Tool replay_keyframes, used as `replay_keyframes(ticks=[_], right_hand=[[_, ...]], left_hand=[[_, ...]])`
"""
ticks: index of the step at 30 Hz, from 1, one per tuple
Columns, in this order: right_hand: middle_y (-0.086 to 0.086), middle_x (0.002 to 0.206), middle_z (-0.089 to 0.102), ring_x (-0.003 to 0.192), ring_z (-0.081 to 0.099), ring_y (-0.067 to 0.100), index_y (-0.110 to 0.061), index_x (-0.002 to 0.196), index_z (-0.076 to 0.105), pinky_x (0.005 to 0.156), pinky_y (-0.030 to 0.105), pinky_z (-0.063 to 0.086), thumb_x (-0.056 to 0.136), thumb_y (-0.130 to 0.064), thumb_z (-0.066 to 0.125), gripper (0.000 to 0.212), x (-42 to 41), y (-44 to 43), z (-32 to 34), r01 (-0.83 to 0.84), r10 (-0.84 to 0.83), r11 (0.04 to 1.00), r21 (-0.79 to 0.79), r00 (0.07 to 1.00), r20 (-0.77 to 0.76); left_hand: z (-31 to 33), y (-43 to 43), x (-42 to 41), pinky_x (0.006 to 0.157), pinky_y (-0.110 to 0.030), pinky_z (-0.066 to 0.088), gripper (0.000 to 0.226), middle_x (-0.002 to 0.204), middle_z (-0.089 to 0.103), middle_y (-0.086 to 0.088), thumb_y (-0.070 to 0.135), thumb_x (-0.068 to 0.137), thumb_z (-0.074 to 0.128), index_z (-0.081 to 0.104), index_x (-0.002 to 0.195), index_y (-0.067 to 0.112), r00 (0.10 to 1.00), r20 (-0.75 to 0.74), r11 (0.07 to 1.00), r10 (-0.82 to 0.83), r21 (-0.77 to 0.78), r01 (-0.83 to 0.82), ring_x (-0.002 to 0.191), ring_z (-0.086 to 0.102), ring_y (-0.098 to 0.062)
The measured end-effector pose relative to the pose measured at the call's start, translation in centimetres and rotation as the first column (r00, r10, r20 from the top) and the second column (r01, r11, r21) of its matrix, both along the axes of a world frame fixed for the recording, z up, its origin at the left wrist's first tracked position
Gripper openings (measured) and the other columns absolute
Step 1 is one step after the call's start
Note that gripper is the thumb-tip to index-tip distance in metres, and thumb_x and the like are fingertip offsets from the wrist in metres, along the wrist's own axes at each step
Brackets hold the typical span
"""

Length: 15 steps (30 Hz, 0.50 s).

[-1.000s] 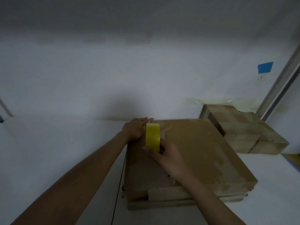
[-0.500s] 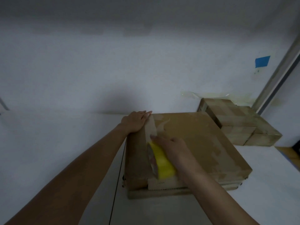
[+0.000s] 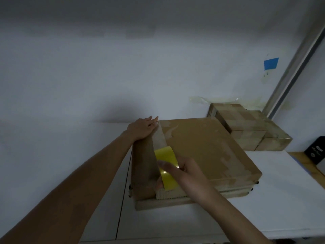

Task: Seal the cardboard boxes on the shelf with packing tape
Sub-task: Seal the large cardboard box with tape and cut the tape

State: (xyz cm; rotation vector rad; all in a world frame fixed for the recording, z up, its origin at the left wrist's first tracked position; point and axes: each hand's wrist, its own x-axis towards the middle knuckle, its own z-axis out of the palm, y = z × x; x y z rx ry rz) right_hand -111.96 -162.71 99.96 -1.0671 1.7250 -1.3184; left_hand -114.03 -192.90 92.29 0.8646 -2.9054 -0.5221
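Smooth white shelf (image 3: 52,155), plain white wall (image 3: 105,67). Flat cardboard box (image 3: 202,152) lies toward the shelf's back edge. Left hand (image 3: 142,128), fingers straight, presses glossy strip (image 3: 159,138) at box's far edge; right hand (image 3: 186,173) grasps yellow roll (image 3: 165,166) near its front edge.

A wide, flat cardboard box (image 3: 202,152) lay on the white shelf (image 3: 70,155), its top patched with old tape. A yellow tape roll (image 3: 167,168) stood tilted over its near-left part, and a clear strip (image 3: 159,138) ran from it toward 11 o'clock to the far-left corner. Smaller taped boxes (image 3: 246,127) sat at 2 o'clock.
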Motion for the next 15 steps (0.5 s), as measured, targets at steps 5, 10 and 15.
replay_keyframes(ticks=[5,10,15], right_hand=[[0.015,0.064,0.07,0.056,0.064,0.023,-0.008,0.059,0.068,0.056,0.023,0.046,0.089,-0.036,0.065,0.041,-0.2,0.7,1.3,0.184,-0.2,0.975,0.121,0.971,0.133],[0.018,0.057,0.062,0.04,0.056,0.022,0.004,0.074,0.064,0.046,0.024,0.048,0.091,-0.028,0.064,0.037,1.3,1.3,2.1,0.04,-0.153,0.956,0.291,0.913,0.378],[0.023,0.068,0.067,0.046,0.06,0.022,0.007,0.074,0.066,0.047,0.023,0.051,0.095,-0.029,0.057,0.043,2.0,1.6,1.9,-0.06,-0.108,0.931,0.359,0.897,0.429]], left_hand=[[0.3,0.3,0.1,0.118,-0.06,0.02,0.057,0.165,0.016,0.005,0.062,0.101,0.014,0.015,0.155,0.045,0.999,0.048,0.998,-0.006,-0.058,0.009,0.149,0.022,-0.032],[0.7,0.8,0.0,0.119,-0.061,0.01,0.055,0.166,0.012,0.004,0.057,0.103,0.009,0.009,0.156,0.044,0.993,0.112,0.996,0.024,-0.088,-0.014,0.15,0.019,-0.032],[0.4,1.0,-0.2,0.12,-0.061,-0.001,0.055,0.166,0.007,0.002,0.053,0.104,0.007,0.004,0.157,0.038,0.99,0.134,0.985,0.033,-0.172,-0.01,0.153,0.013,-0.026]])
